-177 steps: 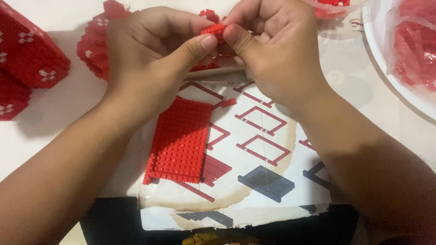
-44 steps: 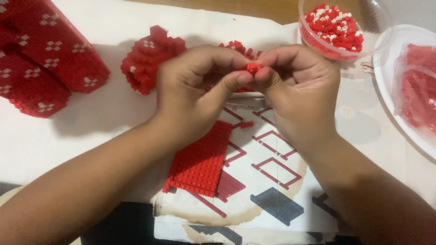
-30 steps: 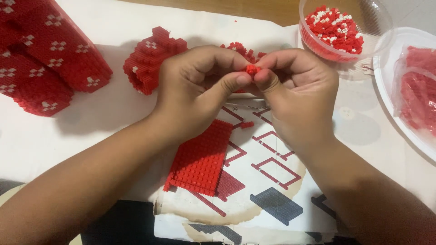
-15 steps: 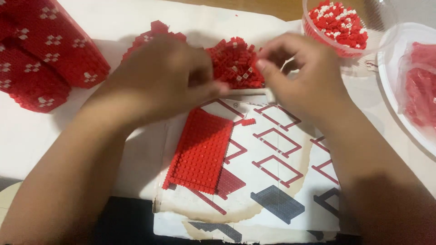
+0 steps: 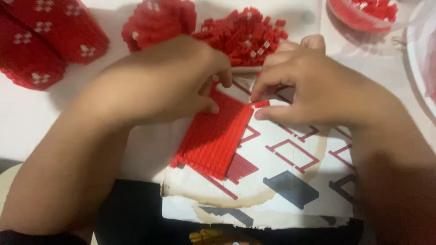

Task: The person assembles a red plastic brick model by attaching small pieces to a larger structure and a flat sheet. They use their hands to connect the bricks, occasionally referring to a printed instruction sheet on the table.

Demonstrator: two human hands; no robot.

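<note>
A flat red panel of small building bricks [image 5: 213, 138] lies tilted on a printed sheet [image 5: 290, 181] with red and grey shapes. My left hand [image 5: 168, 81] rests on the panel's upper left part, fingers pressing its top edge. At the panel's upper right corner, my right hand [image 5: 309, 88] pinches a small red brick piece [image 5: 261, 104] between thumb and forefinger. A heap of loose red bricks [image 5: 245, 34] sits just behind both hands.
Large built red blocks with white crosses [image 5: 41, 41] stand at the far left, another red built piece [image 5: 154, 20] at top centre. A clear bowl of red and white bricks [image 5: 363, 13] is at top right, beside a white plate's rim [image 5: 415, 68].
Both hands have come down from holding a small red piece in the air to the flat panel on the sheet. The view has shifted closer and lower.
</note>
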